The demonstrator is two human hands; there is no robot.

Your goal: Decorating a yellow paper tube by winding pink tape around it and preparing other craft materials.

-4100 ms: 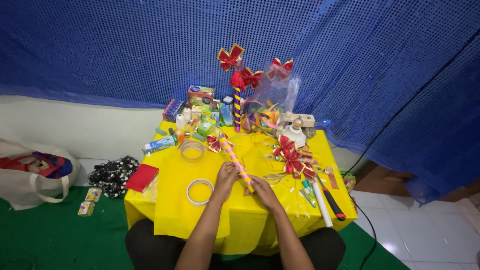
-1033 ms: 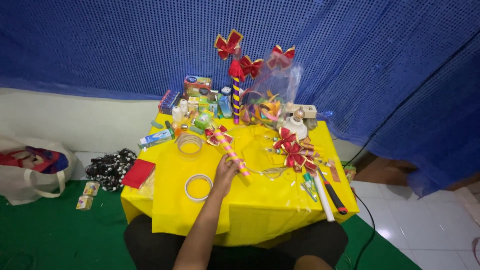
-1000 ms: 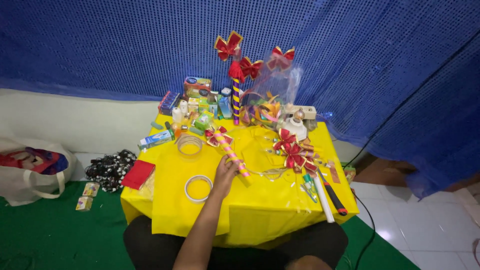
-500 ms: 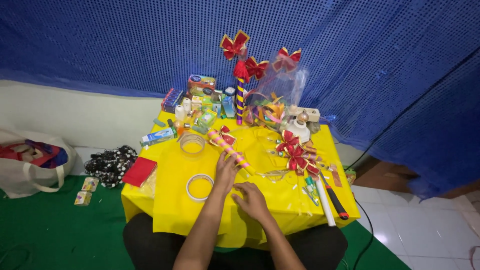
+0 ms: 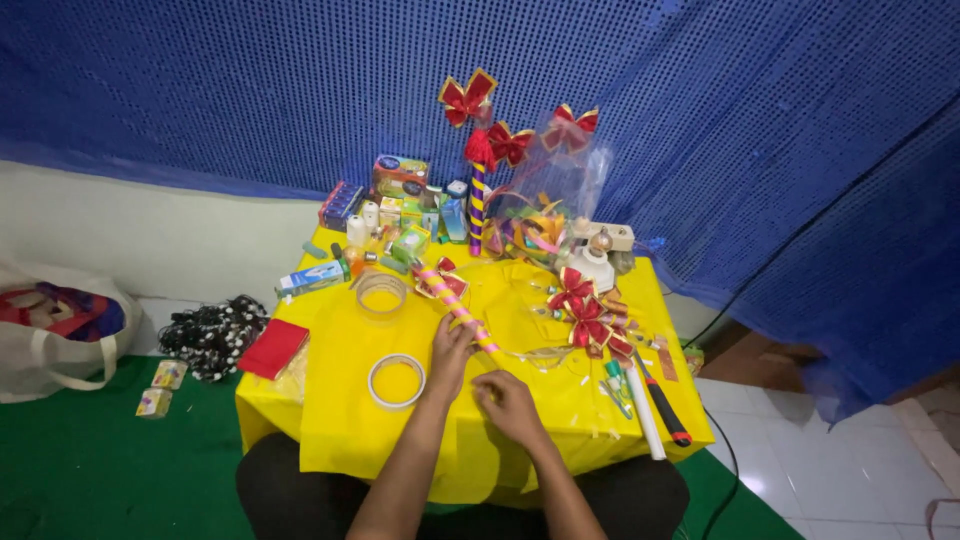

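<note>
A long stick wrapped in pink and yellow striped ribbon (image 5: 452,301) lies slanted on the yellow table cover (image 5: 350,440), with a small red bow at its far end. My left hand (image 5: 449,350) rests on the stick's near end, fingers curled on it. My right hand (image 5: 503,400) sits just below and to the right of that end, fingers bent on the cover; whether it pinches anything is too small to tell. A roll of clear tape (image 5: 397,380) lies left of my left hand.
A second tape roll (image 5: 381,292) lies further back. Red and gold bows (image 5: 588,315), a white tube (image 5: 645,410), a black and red tool (image 5: 662,398), small boxes (image 5: 400,178) and an upright striped bow stand (image 5: 478,205) crowd the back and right. A cloth bag (image 5: 60,330) sits on the green floor.
My right hand has come back into view and now sits on the cover beside the stick's near end. My left hand stays on the stick.
</note>
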